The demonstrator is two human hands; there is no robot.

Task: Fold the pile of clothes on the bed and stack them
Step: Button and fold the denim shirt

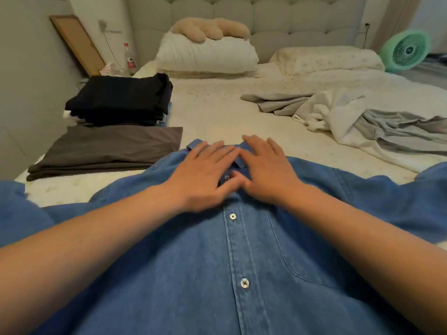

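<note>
Cream bed [212,112], padded headboard behind. Blue denim shirt [242,262] spread front-up at near edge, buttoned, collar pointing toward headboard. Left hand [203,175] and right hand [266,170] flat on collar area, fingers straight and slightly spread, gripping nothing; fingertips over collar, thumbs meeting at top button. Folded grey garment [108,148] at left, black folded stack [121,97] beyond it. Unfolded pile [362,117] at right.

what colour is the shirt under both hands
Blue denim shirt with pale buttons, seen in the head view.
</note>
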